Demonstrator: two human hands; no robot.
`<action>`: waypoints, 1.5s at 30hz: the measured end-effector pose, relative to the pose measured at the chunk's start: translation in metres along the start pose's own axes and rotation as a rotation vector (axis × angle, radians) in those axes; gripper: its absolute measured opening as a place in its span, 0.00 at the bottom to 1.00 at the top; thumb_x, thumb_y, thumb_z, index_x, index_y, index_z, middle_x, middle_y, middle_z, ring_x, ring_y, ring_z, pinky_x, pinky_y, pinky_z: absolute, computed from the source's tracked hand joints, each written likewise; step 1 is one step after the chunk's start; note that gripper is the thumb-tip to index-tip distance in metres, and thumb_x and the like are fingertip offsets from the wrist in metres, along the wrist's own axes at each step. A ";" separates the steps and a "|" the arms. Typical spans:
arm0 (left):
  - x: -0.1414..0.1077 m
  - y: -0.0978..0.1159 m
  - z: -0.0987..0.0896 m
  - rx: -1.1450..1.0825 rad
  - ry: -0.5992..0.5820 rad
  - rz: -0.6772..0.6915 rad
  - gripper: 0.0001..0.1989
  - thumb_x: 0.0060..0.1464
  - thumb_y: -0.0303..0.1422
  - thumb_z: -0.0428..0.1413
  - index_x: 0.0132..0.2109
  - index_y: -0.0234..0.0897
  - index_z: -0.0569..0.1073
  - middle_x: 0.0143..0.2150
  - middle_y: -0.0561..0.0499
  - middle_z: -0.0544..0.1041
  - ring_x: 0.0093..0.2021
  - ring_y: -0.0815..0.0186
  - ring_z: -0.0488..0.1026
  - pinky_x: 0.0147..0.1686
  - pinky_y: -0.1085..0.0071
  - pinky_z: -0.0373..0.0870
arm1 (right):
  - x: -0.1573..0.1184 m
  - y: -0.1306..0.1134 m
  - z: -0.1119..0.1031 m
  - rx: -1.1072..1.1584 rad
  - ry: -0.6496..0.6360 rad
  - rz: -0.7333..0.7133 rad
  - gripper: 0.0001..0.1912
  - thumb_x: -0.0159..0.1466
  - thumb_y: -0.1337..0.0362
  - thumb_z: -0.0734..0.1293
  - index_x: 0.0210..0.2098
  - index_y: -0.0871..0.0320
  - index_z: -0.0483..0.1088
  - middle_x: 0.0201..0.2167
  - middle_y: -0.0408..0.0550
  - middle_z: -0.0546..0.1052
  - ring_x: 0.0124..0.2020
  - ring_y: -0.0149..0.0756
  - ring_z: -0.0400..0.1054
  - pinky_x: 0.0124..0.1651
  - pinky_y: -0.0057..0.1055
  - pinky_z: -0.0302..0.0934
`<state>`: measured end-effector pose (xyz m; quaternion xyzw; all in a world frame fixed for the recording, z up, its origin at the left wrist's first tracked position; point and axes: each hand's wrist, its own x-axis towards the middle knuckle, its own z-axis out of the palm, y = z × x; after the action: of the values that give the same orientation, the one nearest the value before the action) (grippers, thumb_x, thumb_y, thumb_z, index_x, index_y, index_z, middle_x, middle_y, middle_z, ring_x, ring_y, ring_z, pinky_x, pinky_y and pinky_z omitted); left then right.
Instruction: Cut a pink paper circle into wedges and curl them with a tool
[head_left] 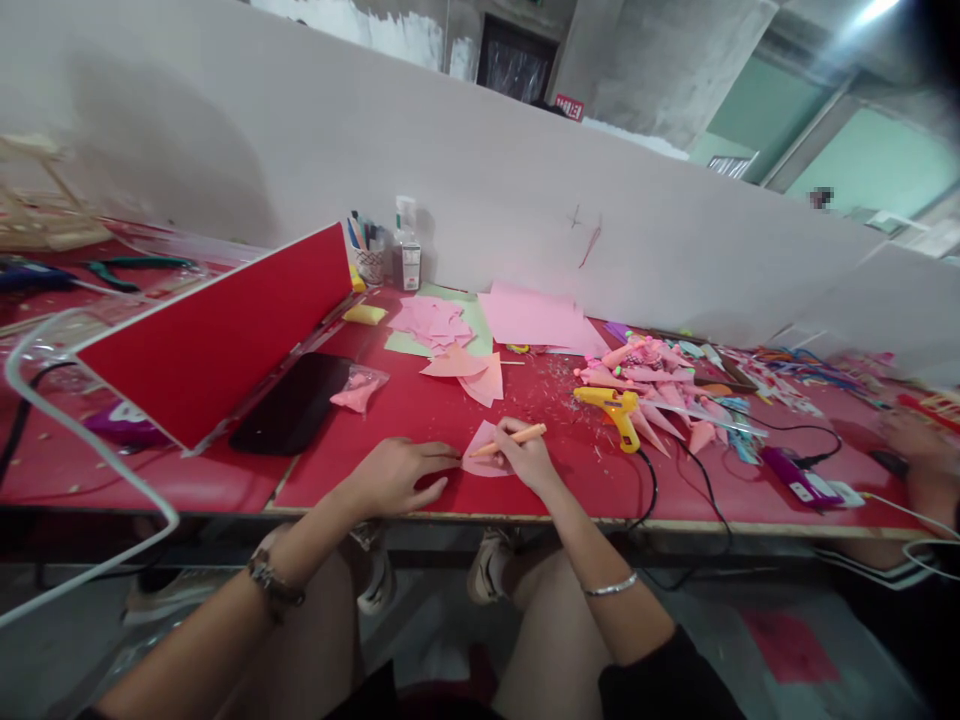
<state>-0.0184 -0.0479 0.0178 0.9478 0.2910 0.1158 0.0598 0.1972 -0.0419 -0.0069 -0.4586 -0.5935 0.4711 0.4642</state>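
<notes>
On the red tabletop lies a small pink piece of paper (489, 468), close to the front edge. My right hand (526, 462) is closed around an orange pen (531, 433), whose tip touches the paper; I cannot make out any marks. My left hand (401, 476) rests with fingers stretched out and apart, fingertips at the paper's left edge, holding nothing. Just beyond are folded light-orange paper pieces (480, 380). Further back lie pink scraps (433, 322) on green paper (478, 345) and larger pink sheets (532, 315).
A yellow glue gun (616, 408) lies right, beside a pile of pink paper cones (652, 375). A black phone (296, 400) lies left by a red upright panel (232, 330). A purple power strip (799, 478) sits right, near another person's hand (919, 445).
</notes>
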 end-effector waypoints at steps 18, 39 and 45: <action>0.001 -0.001 0.006 0.021 0.047 0.006 0.16 0.56 0.33 0.42 0.47 0.44 0.70 0.47 0.52 0.73 0.38 0.68 0.73 0.33 0.74 0.65 | -0.001 0.007 0.001 -0.054 -0.145 -0.011 0.14 0.57 0.57 0.62 0.20 0.59 0.63 0.16 0.39 0.65 0.17 0.25 0.57 0.18 0.21 0.51; 0.001 -0.001 0.007 -0.019 0.076 -0.012 0.15 0.55 0.32 0.43 0.45 0.44 0.71 0.46 0.52 0.74 0.39 0.68 0.73 0.35 0.74 0.66 | -0.003 0.007 0.000 -0.139 -0.083 -0.026 0.13 0.55 0.62 0.59 0.17 0.58 0.58 0.14 0.39 0.62 0.17 0.26 0.57 0.18 0.21 0.50; 0.001 -0.002 0.008 -0.023 0.052 -0.015 0.15 0.55 0.32 0.43 0.46 0.44 0.71 0.47 0.52 0.73 0.40 0.68 0.72 0.36 0.74 0.66 | -0.002 0.007 -0.001 -0.177 -0.057 -0.061 0.13 0.57 0.62 0.59 0.18 0.58 0.58 0.14 0.38 0.61 0.17 0.26 0.56 0.19 0.22 0.48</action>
<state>-0.0169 -0.0462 0.0097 0.9414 0.2984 0.1435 0.0641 0.1987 -0.0424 -0.0142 -0.4660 -0.6595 0.4151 0.4190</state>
